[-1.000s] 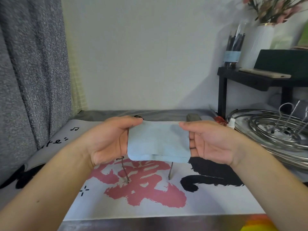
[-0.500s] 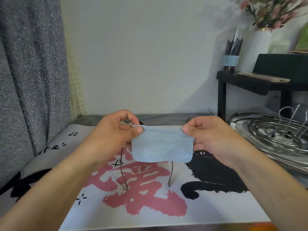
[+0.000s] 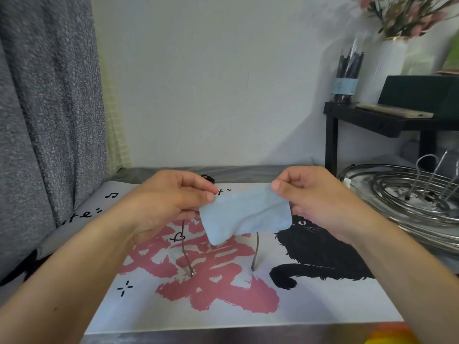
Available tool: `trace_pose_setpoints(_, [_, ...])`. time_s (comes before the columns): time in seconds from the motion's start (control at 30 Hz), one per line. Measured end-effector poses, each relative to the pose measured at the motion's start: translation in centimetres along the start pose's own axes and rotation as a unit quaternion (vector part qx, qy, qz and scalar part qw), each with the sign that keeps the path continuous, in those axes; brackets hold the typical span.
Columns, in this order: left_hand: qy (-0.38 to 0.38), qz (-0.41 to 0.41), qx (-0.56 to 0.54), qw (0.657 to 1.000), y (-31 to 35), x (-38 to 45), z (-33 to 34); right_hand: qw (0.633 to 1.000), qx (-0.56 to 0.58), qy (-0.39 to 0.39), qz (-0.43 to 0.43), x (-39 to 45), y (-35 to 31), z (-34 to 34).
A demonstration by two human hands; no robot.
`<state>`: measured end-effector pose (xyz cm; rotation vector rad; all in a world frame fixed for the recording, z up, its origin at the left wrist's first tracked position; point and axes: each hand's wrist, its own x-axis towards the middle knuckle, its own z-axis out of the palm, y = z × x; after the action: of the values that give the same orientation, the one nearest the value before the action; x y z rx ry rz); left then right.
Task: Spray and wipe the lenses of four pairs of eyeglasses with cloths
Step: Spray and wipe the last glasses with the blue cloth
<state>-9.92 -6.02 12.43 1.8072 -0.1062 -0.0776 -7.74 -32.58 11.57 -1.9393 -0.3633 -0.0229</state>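
A light blue cloth (image 3: 244,214) is stretched between my hands above the mat. My left hand (image 3: 169,204) pinches its upper left corner. My right hand (image 3: 315,199) pinches its upper right corner. Behind the cloth is a pair of thin metal eyeglasses; only the two temple arms show, the left temple arm (image 3: 185,254) and the right temple arm (image 3: 255,252), hanging down with tips near the mat. The lenses and front are hidden by the cloth and fingers. I cannot tell which hand carries the frame.
A printed mat (image 3: 323,306) with red brushwork and a black cat covers the table. Metal racks (image 3: 407,194) lie at the right, with a small white bottle cap (image 3: 346,182) beside them. A black shelf (image 3: 377,122) stands behind. A small dark object (image 3: 208,178) peeks out behind my left hand.
The cloth, held flat and level before, now sags with its lower left corner drooping. My fingers have gone from flat along its edges to pinching its top corners, and the hands sit slightly higher.
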Motion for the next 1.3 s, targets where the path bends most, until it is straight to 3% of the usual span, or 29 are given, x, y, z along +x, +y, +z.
trace_pose_setpoints(0.13, [-0.009,0.008,0.011,1.0,0.2,-0.3,0.1,0.998,-0.06,0.029,-0.021,-0.3,0.1,0.5])
trace_pose_setpoints(0.23, [-0.013,0.019,-0.064,0.998,0.4,-0.6,0.5,0.999,0.035,0.021,-0.004,-0.5,-0.1,0.5])
trace_pose_setpoints(0.3, [-0.03,0.04,0.011,0.999,-0.3,-0.6,1.1,0.997,0.072,0.0,0.005,-0.6,-0.6,0.6])
trace_pose_setpoints(0.37, [-0.081,0.052,0.09,0.991,-1.1,-0.3,2.0,0.998,0.059,-0.029,0.002,-0.6,-1.5,0.7])
trace_pose_setpoints(0.53, [-0.22,0.057,0.016,0.974,-1.9,0.4,3.1,0.995,0.023,-0.095,-0.01,-0.7,-3.6,-0.4])
trace_pose_setpoints(0.67, [-0.24,0.039,-0.021,0.97,-3.1,0.4,3.4,0.993,0.024,-0.116,-0.008,-1.0,-4.1,-1.1])
trace_pose_setpoints(0.77, [-0.207,0.036,-0.027,0.977,-3.8,0.3,2.9,0.997,-0.018,-0.069,0.011,-0.9,-3.5,-1.7])
trace_pose_setpoints(0.93, [-0.046,0.047,-0.139,0.988,-2.4,-0.2,1.9,0.999,0.002,0.001,0.033,-0.9,-1.8,-1.5])
trace_pose_setpoints(1.13, [0.067,0.131,-0.087,0.985,-0.5,-0.5,2.2,0.993,0.046,0.097,-0.04,-1.1,-1.3,0.1])
trace_pose_setpoints(1.3, [0.088,0.159,-0.063,0.981,0.3,-1.1,1.9,0.987,0.045,0.112,-0.11,-2.1,-1.6,0.0])
